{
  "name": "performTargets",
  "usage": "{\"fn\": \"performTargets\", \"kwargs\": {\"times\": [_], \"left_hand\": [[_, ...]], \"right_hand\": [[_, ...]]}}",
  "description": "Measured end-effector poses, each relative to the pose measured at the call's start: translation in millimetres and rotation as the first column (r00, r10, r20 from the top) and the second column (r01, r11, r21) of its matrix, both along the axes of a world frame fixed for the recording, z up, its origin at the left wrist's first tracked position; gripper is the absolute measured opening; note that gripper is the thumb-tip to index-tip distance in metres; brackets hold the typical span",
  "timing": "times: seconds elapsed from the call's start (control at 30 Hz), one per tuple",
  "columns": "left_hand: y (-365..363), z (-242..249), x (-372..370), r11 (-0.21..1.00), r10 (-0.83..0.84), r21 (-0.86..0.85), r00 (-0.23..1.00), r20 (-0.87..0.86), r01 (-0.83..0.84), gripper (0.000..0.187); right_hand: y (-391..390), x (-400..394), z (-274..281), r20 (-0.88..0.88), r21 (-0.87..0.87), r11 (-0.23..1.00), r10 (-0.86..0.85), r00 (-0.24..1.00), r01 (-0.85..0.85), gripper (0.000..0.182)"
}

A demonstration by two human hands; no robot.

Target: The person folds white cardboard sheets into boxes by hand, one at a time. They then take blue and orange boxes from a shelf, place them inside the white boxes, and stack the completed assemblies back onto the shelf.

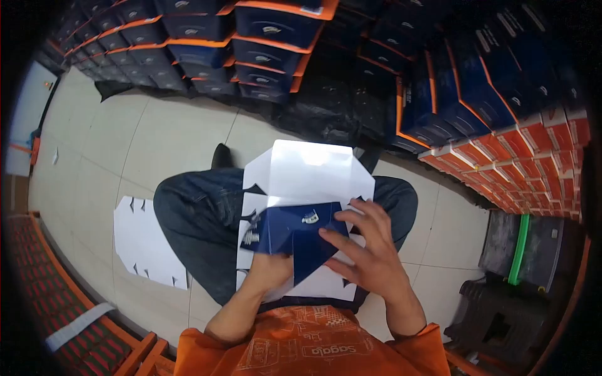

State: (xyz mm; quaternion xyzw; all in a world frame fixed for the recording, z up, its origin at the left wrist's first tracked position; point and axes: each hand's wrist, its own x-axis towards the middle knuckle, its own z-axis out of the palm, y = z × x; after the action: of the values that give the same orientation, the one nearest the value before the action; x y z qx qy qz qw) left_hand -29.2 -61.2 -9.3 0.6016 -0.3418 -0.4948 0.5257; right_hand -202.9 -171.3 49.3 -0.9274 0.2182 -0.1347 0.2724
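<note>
A flat cardboard box blank (310,169), white on its inner face, lies across my crossed legs, with cut slots and angled flaps. Over it, a navy cardboard panel (313,241) with a small white printed mark is folded up at an angle. My left hand (273,272) reaches under the panel's near edge, so its fingers are hidden. On the panel's right side, my right hand (370,250) rests its fingertips, the fingers bent and spread apart.
Another white blank (147,244) lies on the tiled floor at the left. Stacked navy boxes with orange edges (266,59) stand ahead, and red-orange boxes (508,156) at the right. A dark plastic case (498,319) and a green strip (519,250) are at the lower right. An orange-framed rack (81,294) stands lower left.
</note>
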Motion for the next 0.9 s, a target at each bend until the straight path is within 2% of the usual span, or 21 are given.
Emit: {"fn": "performTargets", "kwargs": {"times": [0.03,0.1,0.13,0.17,0.23,0.27,0.33,0.37,0.4,0.43,0.47,0.5,0.53,0.57,0.63,0.67,0.7,0.73,0.77,0.83,0.9], "left_hand": [[-2.3,6.5,-2.8,0.997,-0.037,0.063,0.999,0.027,0.035,0.043],[7.4,2.1,1.1,0.971,-0.201,-0.051,0.917,0.344,0.232,0.052],[14.5,-14.0,-4.7,0.955,-0.187,-0.171,0.937,0.297,0.244,0.057],[15.8,-6.7,-1.5,0.944,-0.261,-0.108,0.908,0.327,0.31,0.053],[23.4,-8.4,28.8,0.824,-0.437,-0.136,0.77,0.464,0.55,0.051],[34.9,-12.8,56.2,0.822,-0.436,-0.141,0.768,0.469,0.552,0.051],[54.4,-22.6,126.4,0.736,-0.603,-0.44,0.794,-0.081,0.514,0.059],[57.2,-30.1,144.0,0.704,-0.673,-0.564,0.659,-0.336,0.432,0.063],[47.2,-5.3,128.8,0.701,-0.68,-0.561,0.651,-0.338,0.441,0.063],[42.7,23.9,102.1,0.793,-0.357,-0.569,0.923,-0.147,0.216,0.059],[33.6,45.1,75.2,0.775,0.068,-0.632,0.997,0.046,-0.023,0.057],[34.3,38.4,53.7,0.923,0.212,-0.233,0.91,-0.356,-0.307,0.066],[35.9,27.6,44.4,0.92,0.208,-0.247,0.913,-0.351,-0.304,0.066],[36.2,14.2,37.0,0.921,0.187,-0.25,0.901,-0.392,-0.3,0.07],[28.2,-6.9,26.6,0.921,0.134,-0.265,0.868,-0.478,-0.288,0.077],[21.3,-11.7,25.3,0.918,0.101,-0.28,0.848,-0.52,-0.281,0.081],[18.0,3.4,32.0,0.957,-0.049,-0.275,0.884,-0.466,-0.092,0.088],[6.9,27.2,37.6,0.923,-0.265,-0.35,0.925,-0.272,0.162,0.089],[-4.7,47.7,41.5,0.835,-0.456,-0.372,0.888,-0.055,0.406,0.091],[-1.4,55.0,27.1,0.917,-0.317,-0.338,0.902,-0.292,0.213,0.098],[0.5,76.5,12.7,0.928,-0.239,-0.336,0.949,-0.204,0.162,0.102]], "right_hand": [[-6.3,0.7,-0.8,0.011,-0.121,0.991,-0.053,0.999,0.054,0.072],[-4.3,10.4,13.1,-0.04,-0.076,0.994,-0.086,0.995,0.083,0.075],[-1.2,15.8,17.1,-0.097,0.022,0.999,0.039,0.995,-0.037,0.074],[2.3,20.8,20.7,-0.138,0.125,0.981,0.166,0.976,-0.149,0.073],[6.3,21.3,21.2,-0.1,0.038,0.99,0.137,0.986,-0.134,0.072],[4.5,15.0,14.3,-0.006,0.15,0.988,0.041,0.999,-0.04,0.073],[-10.1,-1.5,11.0,0.192,0.288,0.95,-0.18,0.965,0.12,0.072],[-12.2,-13.2,-7.4,0.349,0.473,0.851,-0.418,0.839,0.228,0.063],[-6.4,-15.9,-10.4,0.356,0.785,0.604,-0.622,0.698,0.138,0.055],[1.1,-17.7,-13.4,0.261,0.958,0.283,-0.795,0.548,-0.046,0.049],[10.6,-18.5,-37.6,0.266,0.96,0.27,-0.782,0.564,-0.079,0.045],[16.5,-13.6,-59.7,0.279,0.958,0.262,-0.763,0.583,-0.115,0.042],[20.4,-0.8,-53.1,0.225,0.972,0.209,-0.693,0.684,-0.109,0.041],[21.6,5.6,-52.1,0.24,0.968,0.221,-0.695,0.678,-0.116,0.041],[18.1,16.3,-42.9,0.183,0.743,0.658,-0.373,0.91,0.12,0.041],[23.4,27.7,-25.2,0.291,0.62,0.758,-0.461,0.838,0.202,0.04],[28.6,38.2,-3.4,0.415,0.486,0.82,-0.521,0.746,0.303,0.04],[28.7,33.7,-5.7,0.607,0.285,0.944,-0.312,0.731,0.167,0.041],[24.5,28.7,0.5,0.601,0.0,0.998,-0.047,0.798,0.058,0.045],[32.1,32.8,10.6,0.547,-0.066,0.993,-0.043,0.836,0.095,0.056],[32.3,29.0,6.0,0.499,-0.126,0.968,-0.126,0.857,0.215,0.06]]}}
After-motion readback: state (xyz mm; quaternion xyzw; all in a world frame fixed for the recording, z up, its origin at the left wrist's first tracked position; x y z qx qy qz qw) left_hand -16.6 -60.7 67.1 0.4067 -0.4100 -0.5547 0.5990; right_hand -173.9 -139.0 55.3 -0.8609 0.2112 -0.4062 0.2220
